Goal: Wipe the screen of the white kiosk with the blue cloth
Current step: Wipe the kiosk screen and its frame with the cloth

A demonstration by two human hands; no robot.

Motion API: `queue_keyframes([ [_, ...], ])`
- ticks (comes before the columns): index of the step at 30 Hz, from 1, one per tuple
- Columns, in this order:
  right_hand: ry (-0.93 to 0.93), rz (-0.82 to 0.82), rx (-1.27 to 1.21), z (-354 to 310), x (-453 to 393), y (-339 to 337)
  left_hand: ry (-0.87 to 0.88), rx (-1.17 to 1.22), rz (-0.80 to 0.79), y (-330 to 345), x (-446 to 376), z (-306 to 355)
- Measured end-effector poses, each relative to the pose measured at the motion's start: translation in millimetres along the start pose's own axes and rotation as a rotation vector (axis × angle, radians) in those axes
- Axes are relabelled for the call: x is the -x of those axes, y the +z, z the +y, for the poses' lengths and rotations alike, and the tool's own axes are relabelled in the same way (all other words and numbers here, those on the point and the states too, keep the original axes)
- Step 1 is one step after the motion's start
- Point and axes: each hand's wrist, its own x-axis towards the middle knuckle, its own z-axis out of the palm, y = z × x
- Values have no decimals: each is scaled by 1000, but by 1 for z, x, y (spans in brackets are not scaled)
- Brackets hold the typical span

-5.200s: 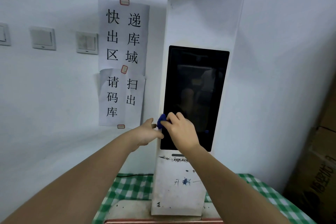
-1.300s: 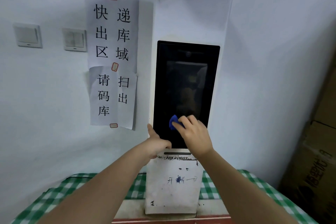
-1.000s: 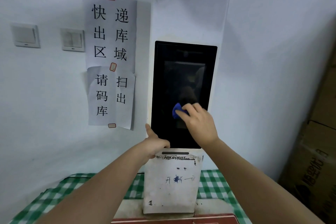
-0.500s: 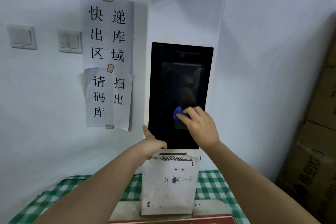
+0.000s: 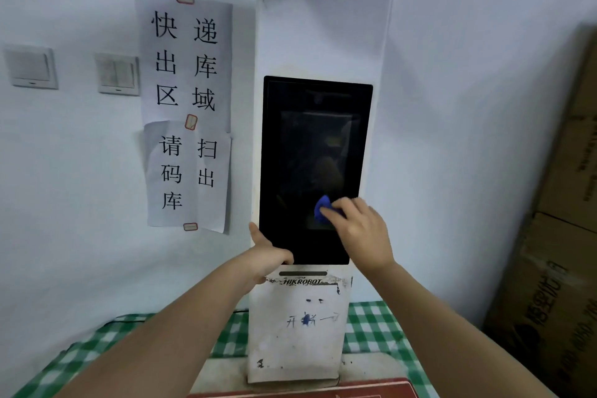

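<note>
The tall white kiosk (image 5: pixel 323 26) stands against the wall, its dark screen (image 5: pixel 310 145) set in its front. My right hand (image 5: pixel 363 233) holds a small wadded blue cloth (image 5: pixel 323 207) against the lower right part of the screen, fingers curled over it. Most of the cloth is hidden under the fingers. My left hand (image 5: pixel 268 257) grips the kiosk's lower left edge beside the screen's bottom corner, thumb pointing up along the side.
Paper signs (image 5: pixel 185 107) with Chinese characters hang on the wall left of the kiosk, next to two light switches (image 5: pixel 118 74). A green checked tablecloth (image 5: pixel 374 329) covers the table under the kiosk. Cardboard boxes (image 5: pixel 555 268) are stacked at the right.
My right hand with the cloth rose from the screen's lower left toward its lower middle, then shifted slightly right. My left hand has stayed on the kiosk's lower left edge over the last second.
</note>
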Motion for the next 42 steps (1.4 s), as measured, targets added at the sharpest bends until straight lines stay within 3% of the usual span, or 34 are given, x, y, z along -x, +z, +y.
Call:
queue_keyframes([
  [4,111,16,0,3,9,7,-2,-11,5,0,-3,-2],
  [10,-72,-202,12,1,50,15,-8,-25,13,2,-4,-3],
  [18,197,54,-1,13,3,-2,-10,-33,0,0,-4,-4],
  [25,121,-139,-14,7,47,12,6,-41,12,-1,-5,-6],
  [29,25,-123,-2,14,34,-4,0,-42,0,0,-2,-5],
  [35,293,19,-19,18,4,-7,-5,-33,0,0,-2,-4],
  [42,233,-215,-16,2,55,5,7,-45,-6,-1,-4,-7],
])
